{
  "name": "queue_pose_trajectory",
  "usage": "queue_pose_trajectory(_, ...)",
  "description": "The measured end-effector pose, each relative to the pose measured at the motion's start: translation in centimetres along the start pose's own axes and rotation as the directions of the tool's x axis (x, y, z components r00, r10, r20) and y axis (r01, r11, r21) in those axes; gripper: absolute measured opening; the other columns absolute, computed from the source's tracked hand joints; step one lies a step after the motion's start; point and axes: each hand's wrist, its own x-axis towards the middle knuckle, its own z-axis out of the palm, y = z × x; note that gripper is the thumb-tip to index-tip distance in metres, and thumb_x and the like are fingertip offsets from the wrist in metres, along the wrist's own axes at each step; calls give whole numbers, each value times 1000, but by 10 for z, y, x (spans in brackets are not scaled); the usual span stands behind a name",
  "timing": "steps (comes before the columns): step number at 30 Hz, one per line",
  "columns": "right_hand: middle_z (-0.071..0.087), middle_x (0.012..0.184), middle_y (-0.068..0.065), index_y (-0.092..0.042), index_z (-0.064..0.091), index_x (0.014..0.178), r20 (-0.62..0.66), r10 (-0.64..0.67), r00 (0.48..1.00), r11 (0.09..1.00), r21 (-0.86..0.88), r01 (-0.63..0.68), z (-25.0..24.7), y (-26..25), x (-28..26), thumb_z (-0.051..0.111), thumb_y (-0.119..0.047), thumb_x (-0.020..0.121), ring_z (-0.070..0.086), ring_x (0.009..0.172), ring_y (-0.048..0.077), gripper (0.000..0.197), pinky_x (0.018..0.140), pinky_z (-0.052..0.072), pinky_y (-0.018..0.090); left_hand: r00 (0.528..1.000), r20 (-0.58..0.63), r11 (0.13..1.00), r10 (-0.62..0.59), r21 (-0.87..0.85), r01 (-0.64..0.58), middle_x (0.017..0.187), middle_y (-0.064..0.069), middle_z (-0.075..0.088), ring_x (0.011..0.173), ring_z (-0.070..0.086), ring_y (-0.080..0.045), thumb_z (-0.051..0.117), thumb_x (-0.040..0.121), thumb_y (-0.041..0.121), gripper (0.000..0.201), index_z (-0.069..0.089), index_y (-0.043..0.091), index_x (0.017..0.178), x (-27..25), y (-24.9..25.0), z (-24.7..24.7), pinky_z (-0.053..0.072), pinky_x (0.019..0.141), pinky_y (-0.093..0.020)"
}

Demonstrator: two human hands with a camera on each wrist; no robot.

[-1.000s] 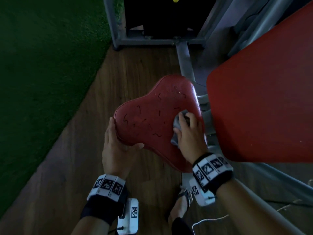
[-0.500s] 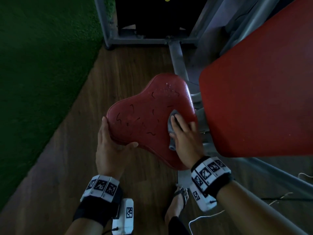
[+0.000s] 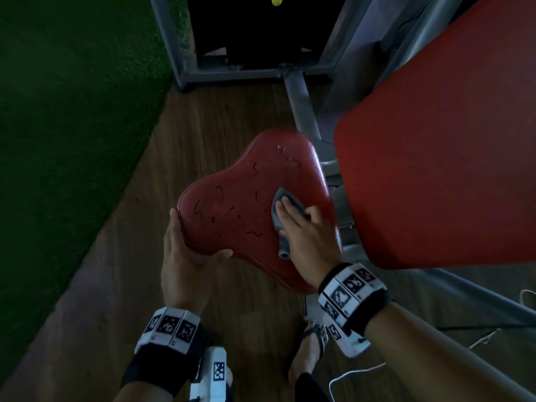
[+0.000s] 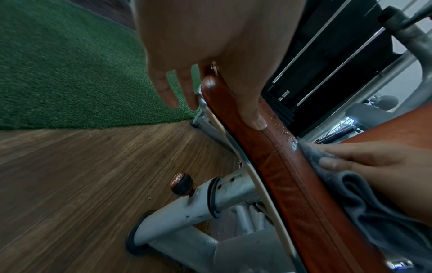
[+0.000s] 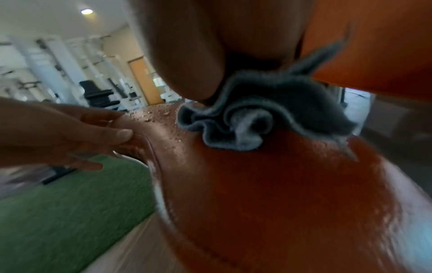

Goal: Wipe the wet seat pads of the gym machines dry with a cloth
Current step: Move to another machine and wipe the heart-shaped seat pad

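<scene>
Since a second ago the right hand [image 3: 304, 236] has slid the grey cloth [image 3: 285, 211] from the right edge of the red seat pad [image 3: 249, 204] inward toward its middle, and the fingers that were bunched over the cloth now lie flatter across it. The left hand [image 3: 185, 253] has kept its hold on the pad's near-left corner.

The right hand lies palm down on the cloth with fingers stretched forward and slightly spread, pressing it against the pad's upper surface; the wrist is angled in from the lower right. In the right wrist view the cloth [image 5: 257, 114] is ruffled into folds beneath the heel of the palm, with water droplets [image 5: 161, 114] beading on the pad just beyond it. A rolled end of the cloth sticks out beside the thumb toward the near edge of the pad.

The left hand clasps the pad's rim: the thumb lies over the top edge while the fingers curl underneath, seen in the left wrist view with the thumb [image 4: 254, 118] flat on the seam.

The pad sits on a grey metal post [image 4: 210, 201] bearing a black adjustment knob [image 4: 182, 184], above a wood floor [image 3: 203, 146]. The red back pad [image 3: 435, 155] is just to the right, green turf [image 3: 72, 111] to the left.
</scene>
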Motion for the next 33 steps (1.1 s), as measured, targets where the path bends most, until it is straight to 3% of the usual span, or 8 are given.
queue_pose_trajectory(4,22,159,-7,-20,19,153,79,91,993,994,-66,-86,-11,3,32,42,-18,98,40,108,26,59,93,43,44,1000,1,1000,3,-6,-3,158,12,22,141,30,-15,89,63,35,123,7,36,154,-1,-1,0,36,97,-37)
queue_pose_trajectory(7,16,160,-10,-23,18,153,101,257,961,965,-75,-250,-25,4,68,37,-27,102,32,126,28,55,104,34,46,1000,13,1000,-10,-10,10,158,12,22,140,30,-15,88,64,33,122,6,36,154,-1,3,0,35,97,-37)
queue_pose_trajectory(10,15,160,-9,-21,19,152,121,305,944,950,-99,-295,-29,2,77,38,-26,101,26,134,30,55,105,33,50,1000,10,1000,8,-19,-8,158,9,23,141,30,-15,88,64,32,122,6,34,155,-2,3,0,33,96,-35)
queue_pose_trajectory(16,25,158,-5,-19,27,150,65,242,968,970,-20,-241,-16,6,28,41,-22,100,37,117,29,53,97,40,46,1000,0,1000,12,-1,-12,159,8,22,140,32,-17,88,63,37,123,6,32,155,-1,0,0,37,96,-38)
queue_pose_trajectory(25,16,160,-11,-27,19,152,141,241,960,970,-55,-235,-21,28,93,32,-32,102,30,129,31,52,108,30,43,1000,-10,1000,12,10,-12,159,11,21,140,32,-16,88,62,38,124,6,34,154,0,-2,0,38,98,-40)
queue_pose_trajectory(28,17,160,-8,-28,22,152,133,114,985,991,54,-122,-15,20,63,29,-35,97,17,144,33,56,116,17,53,1000,-4,1000,19,10,-19,159,9,21,140,32,-18,89,62,37,124,6,33,154,0,-3,0,38,98,-40)
queue_pose_trajectory(30,9,161,-10,-30,14,153,181,35,983,995,83,-51,-10,13,39,29,-33,101,4,148,31,55,118,10,53,1000,-9,1000,24,10,-24,159,8,22,140,33,-18,89,61,38,124,6,35,154,1,-4,0,39,98,-41)
queue_pose_trajectory(33,2,162,-12,-32,8,154,182,8,983,997,70,-21,-12,10,34,29,-32,103,-2,149,27,55,119,4,51,1000,-14,1000,24,-4,-24,158,10,23,139,33,-16,89,60,40,125,5,37,154,0,-7,1,41,100,-43)
